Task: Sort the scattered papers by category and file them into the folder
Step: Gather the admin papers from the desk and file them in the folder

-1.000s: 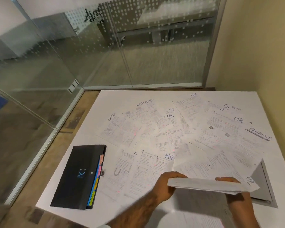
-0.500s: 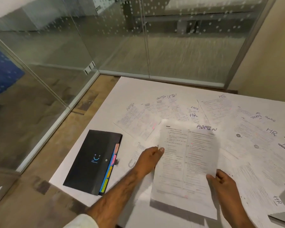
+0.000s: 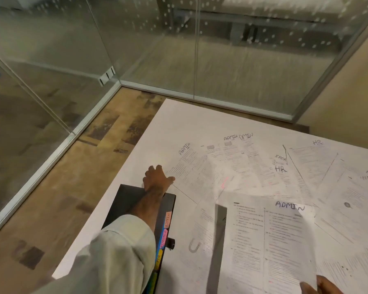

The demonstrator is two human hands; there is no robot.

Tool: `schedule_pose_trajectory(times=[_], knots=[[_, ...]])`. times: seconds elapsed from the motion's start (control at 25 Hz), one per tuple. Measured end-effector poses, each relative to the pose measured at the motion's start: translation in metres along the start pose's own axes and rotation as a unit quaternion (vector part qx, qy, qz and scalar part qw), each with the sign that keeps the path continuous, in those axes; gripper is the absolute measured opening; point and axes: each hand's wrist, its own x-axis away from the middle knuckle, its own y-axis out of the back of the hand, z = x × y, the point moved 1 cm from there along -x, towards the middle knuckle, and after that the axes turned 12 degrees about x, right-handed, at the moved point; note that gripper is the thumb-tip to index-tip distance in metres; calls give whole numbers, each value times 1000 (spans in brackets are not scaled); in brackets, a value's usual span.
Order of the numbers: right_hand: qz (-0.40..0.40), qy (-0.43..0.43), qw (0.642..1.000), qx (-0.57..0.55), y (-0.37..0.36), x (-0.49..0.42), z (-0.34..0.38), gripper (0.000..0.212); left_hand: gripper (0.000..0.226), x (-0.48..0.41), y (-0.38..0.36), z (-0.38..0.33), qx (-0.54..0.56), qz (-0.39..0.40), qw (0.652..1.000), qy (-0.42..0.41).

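A black expanding folder (image 3: 123, 200) with coloured index tabs (image 3: 163, 237) lies at the table's left edge. My left hand (image 3: 157, 179) stretches past its far end, and my thumb touches the near corner of a sheet marked ADMIN (image 3: 191, 166). Whether the fingers grip that sheet is unclear. My right hand (image 3: 323, 285), at the bottom right, pinches the lower corner of another sheet marked ADMIN (image 3: 280, 236), held lifted above the scattered papers. Sheets marked HR (image 3: 285, 179) and more ADMIN sheets (image 3: 236, 153) lie spread over the table.
The white table (image 3: 179, 124) stands in a corner formed by glass partitions (image 3: 136, 49) on the left and far sides. A beige wall (image 3: 348, 85) rises at the right. Wooden floor (image 3: 62, 187) runs along the table's left edge.
My left hand let go of the held ADMIN sheet and reached forward and left, over the folder, to the far-left ADMIN sheet. My right hand alone holds the sheet now. The view turned left.
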Motion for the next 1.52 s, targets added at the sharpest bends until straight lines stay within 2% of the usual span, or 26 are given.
schedule_pose_trajectory(times=[0.16, 0.36, 0.48, 0.56, 0.68, 0.72, 0.84, 0.96, 1.04, 1.12, 1.2, 1.28, 1.36, 1.52], knots=[[-9, -8, 1000, 8, -19, -8, -4, 38, 76, -37, -5, -9, 12, 18, 1000, 22], [-34, -32, 999, -14, -26, -3, 7, 27, 82, -51, -15, -15, -72, 31, 997, 22], [-23, -45, 999, -13, -30, 1, 14, 28, 81, -55, -14, -16, -72, 49, 996, 14], [-26, -47, 998, -21, -33, 5, 21, 20, 70, -55, -13, -18, -39, 63, 997, 11], [-62, -52, 995, -55, -35, 8, 31, 12, 29, -44, -8, -21, 40, 43, 998, -11], [-75, -56, 993, -68, -35, 9, 33, 11, 21, -39, -4, -22, 63, 28, 997, -23], [-102, -96, 987, -75, -37, 13, 34, 15, 16, -28, 13, -24, 138, -23, 988, -60], [-134, -151, 975, -93, -29, 9, 30, 21, 11, -27, 51, -42, 244, -87, 959, -111], [-157, -155, 971, -92, -17, 5, 29, 25, 11, -32, 92, -60, 281, -116, 940, -159], [-178, -148, 967, -104, -2, 1, 31, 22, 12, -34, 143, -74, 311, -82, 931, -174], [-190, -131, 968, -101, 9, -2, 39, 19, 12, -34, 188, -79, 344, -12, 924, -165], [-183, -101, 972, -107, 13, -2, 51, 17, 16, -27, 218, -76, 412, 68, 898, -142], [-169, -78, 973, -135, 9, 0, 64, 16, 13, -14, 223, -73, 446, 151, 875, -110], [-84, -61, 975, -198, -18, 4, 77, 20, 15, 31, 177, -71, 401, 268, 874, -68]])
